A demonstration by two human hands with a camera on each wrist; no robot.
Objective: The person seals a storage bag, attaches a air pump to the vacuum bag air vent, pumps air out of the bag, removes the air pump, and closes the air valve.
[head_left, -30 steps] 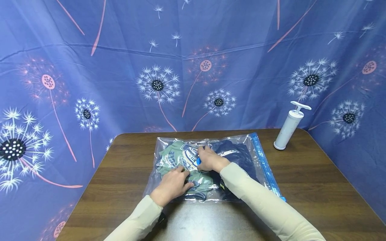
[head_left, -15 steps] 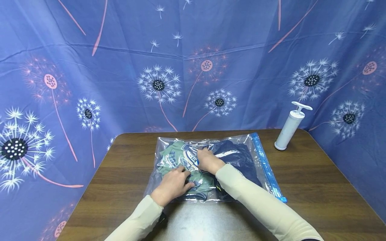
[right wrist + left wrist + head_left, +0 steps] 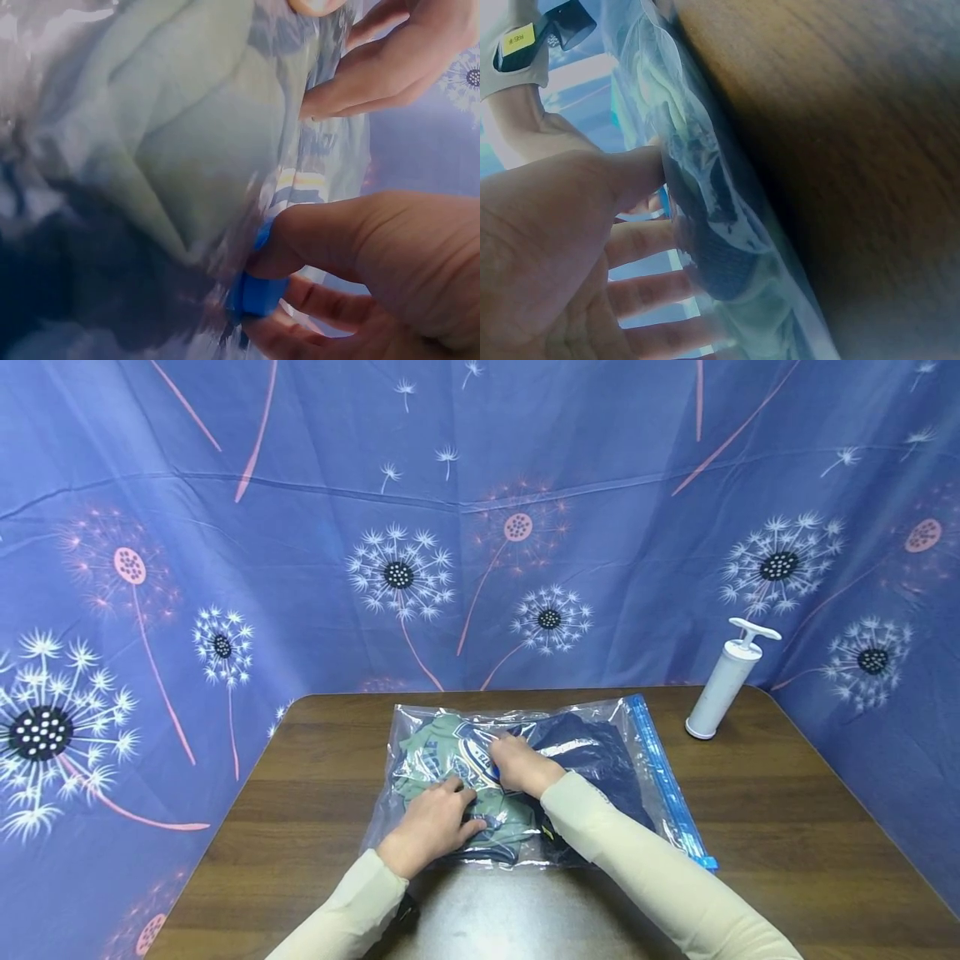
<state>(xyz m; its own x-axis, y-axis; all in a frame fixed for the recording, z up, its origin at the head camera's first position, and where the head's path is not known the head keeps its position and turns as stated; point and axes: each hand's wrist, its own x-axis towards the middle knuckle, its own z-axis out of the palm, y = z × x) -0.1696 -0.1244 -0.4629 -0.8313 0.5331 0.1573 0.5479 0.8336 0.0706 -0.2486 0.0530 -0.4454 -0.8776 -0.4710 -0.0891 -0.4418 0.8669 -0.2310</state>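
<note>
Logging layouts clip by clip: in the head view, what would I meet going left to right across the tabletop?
Left hand → right hand → blue zip strip → white T-handled pump.

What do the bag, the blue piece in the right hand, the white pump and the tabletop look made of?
Bag: apparently glossy plastic film, see-through, creased, with bright highlights.
Blue piece: probably hard plastic, evenly colored, edges looking firm.
White pump: likely smooth plastic, uniformly pale.
Tabletop: brown wood grain with a sheen; solid wood or laminate, unclear.
</note>
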